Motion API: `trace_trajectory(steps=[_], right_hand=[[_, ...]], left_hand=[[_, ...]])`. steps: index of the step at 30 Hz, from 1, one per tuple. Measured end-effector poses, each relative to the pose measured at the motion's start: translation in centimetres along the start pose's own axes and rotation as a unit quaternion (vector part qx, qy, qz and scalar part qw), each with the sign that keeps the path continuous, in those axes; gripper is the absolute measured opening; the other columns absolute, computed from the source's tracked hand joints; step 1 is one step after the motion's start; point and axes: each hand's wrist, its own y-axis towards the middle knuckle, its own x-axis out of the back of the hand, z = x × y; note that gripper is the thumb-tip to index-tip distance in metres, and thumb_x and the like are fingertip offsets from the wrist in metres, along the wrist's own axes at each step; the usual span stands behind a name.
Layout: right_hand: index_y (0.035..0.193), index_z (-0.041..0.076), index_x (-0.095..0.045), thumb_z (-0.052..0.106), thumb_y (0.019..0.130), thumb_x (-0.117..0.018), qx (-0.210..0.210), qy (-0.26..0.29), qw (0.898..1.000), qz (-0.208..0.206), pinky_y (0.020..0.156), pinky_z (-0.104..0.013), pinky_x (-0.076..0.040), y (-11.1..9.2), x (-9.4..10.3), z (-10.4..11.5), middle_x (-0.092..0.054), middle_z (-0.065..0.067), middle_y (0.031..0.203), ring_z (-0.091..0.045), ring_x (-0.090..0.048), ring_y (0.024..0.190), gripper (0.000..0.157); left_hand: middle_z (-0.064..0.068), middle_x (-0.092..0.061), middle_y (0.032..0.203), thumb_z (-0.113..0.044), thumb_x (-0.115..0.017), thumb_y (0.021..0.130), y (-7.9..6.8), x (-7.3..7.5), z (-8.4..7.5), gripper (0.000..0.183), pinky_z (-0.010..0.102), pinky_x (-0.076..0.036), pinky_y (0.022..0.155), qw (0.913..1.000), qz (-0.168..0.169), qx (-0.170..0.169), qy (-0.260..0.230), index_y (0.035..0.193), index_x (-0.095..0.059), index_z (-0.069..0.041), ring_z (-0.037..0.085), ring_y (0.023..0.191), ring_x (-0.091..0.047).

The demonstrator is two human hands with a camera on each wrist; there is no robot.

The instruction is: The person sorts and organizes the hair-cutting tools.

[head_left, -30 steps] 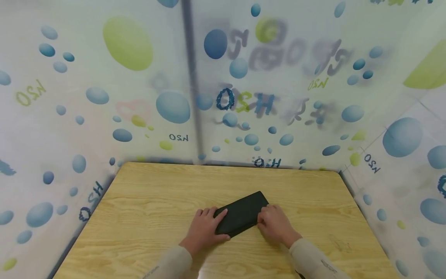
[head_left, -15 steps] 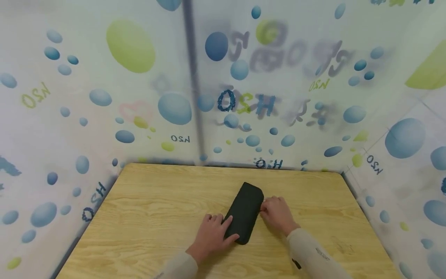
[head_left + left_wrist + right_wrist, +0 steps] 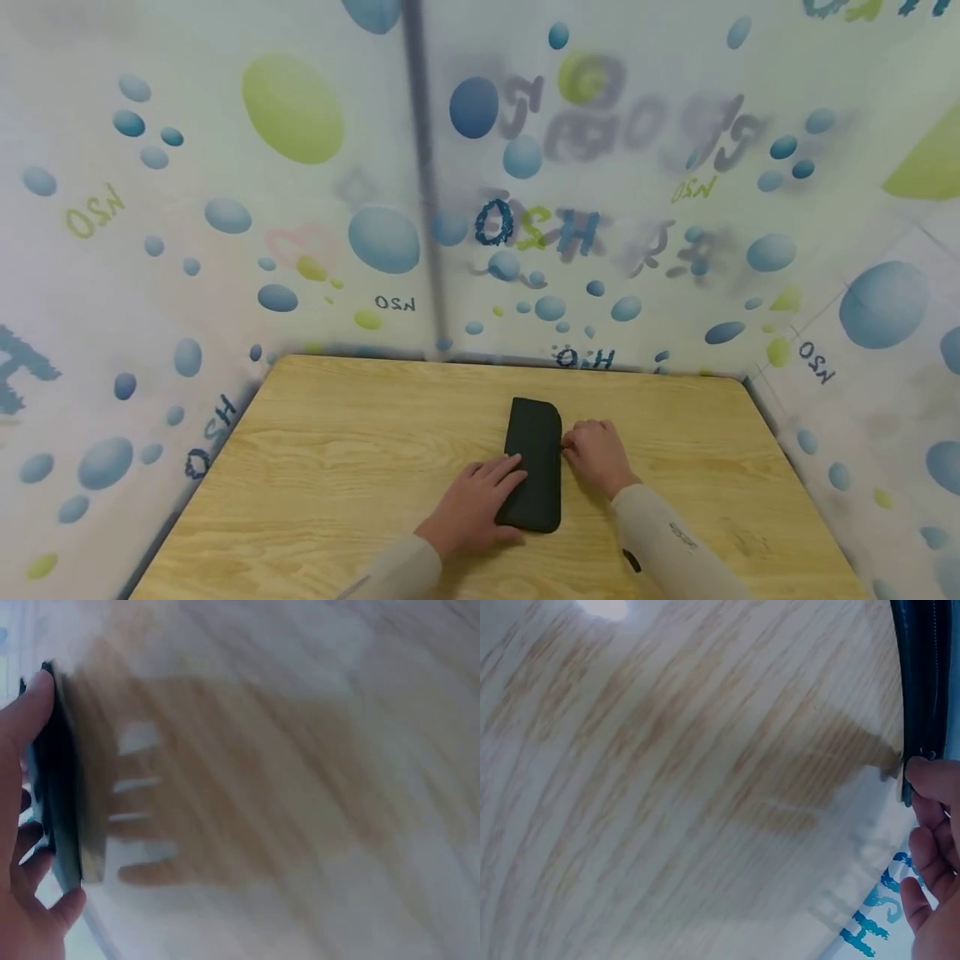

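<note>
A long black zip case (image 3: 536, 458) lies on the wooden table, pointing away from me. My left hand (image 3: 476, 508) holds its near left part, with fingers on top and thumb at the near end. In the left wrist view, thumb and fingers of that hand (image 3: 30, 885) are spread along the case (image 3: 60, 780). At the case's right side, towards the far end, my right hand (image 3: 597, 454) pinches at the edge. The right wrist view shows this hand (image 3: 937, 825) with its fingertips at the zip end of the case (image 3: 922, 682); the zip pull itself is mostly hidden.
The pale wooden table (image 3: 360, 433) reaches to walls on the left, back and right. The back wall (image 3: 637, 208) carries printed blue and green drops and lettering. A faint mark (image 3: 742, 537) shows on the table's right side.
The case has turned from slanting up to the right to pointing nearly straight away. My left hand has shifted right and flattened over it; my right hand has moved slightly up along the edge.
</note>
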Motion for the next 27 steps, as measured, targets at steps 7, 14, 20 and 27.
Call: trace_trajectory(steps=[7, 14, 20, 27], right_hand=[[0.081, 0.018, -0.077, 0.02, 0.082, -0.077, 0.016, -0.025, 1.0, 0.008, 0.091, -0.047, -0.044, 0.1, 0.3, -0.4, -0.065, 0.003, 0.079, -0.021, -0.059, 0.08, 0.002], [0.078, 0.022, -0.077, 0.018, 0.082, -0.076, 0.036, -0.051, 0.998, 0.011, 0.094, -0.048, -0.042, 0.4, 0.7, -0.9, -0.065, 0.005, 0.079, -0.02, -0.059, 0.081, 0.005], [0.076, 0.022, -0.076, 0.018, 0.08, -0.077, 0.075, -0.061, 0.995, 0.04, 0.094, -0.047, -0.042, -0.1, 0.9, -0.9, -0.063, 0.007, 0.077, -0.018, -0.058, 0.08, 0.006], [0.077, 0.022, -0.077, 0.016, 0.078, -0.078, 0.089, -0.045, 0.994, 0.032, 0.092, -0.047, -0.042, -0.8, 0.8, -0.3, -0.062, 0.007, 0.075, -0.018, -0.057, 0.077, 0.007]], left_hand=[[0.004, -0.038, 0.156, -0.068, -0.062, 0.082, 0.9, -0.5, -1.3, 0.082, 0.042, -0.049, 0.101, 0.9998, -0.002, 0.019, 0.0, 0.148, -0.041, -0.024, 0.025, 0.144, -0.037], [0.01, -0.043, 0.152, -0.058, -0.068, 0.083, 1.4, -0.3, -2.5, 0.076, 0.038, -0.055, 0.094, 0.999, 0.005, 0.043, 0.008, 0.145, -0.044, -0.021, 0.03, 0.14, -0.043], [0.011, -0.044, 0.152, -0.057, -0.068, 0.083, 1.6, -0.1, -3.0, 0.075, 0.037, -0.055, 0.093, 0.9985, 0.015, 0.05, 0.012, 0.144, -0.045, -0.02, 0.031, 0.14, -0.043], [0.011, -0.045, 0.151, -0.058, -0.068, 0.082, 1.6, -0.5, -3.0, 0.076, 0.038, -0.054, 0.095, 0.9982, -0.003, 0.055, 0.023, 0.143, -0.046, -0.02, 0.031, 0.139, -0.044]])
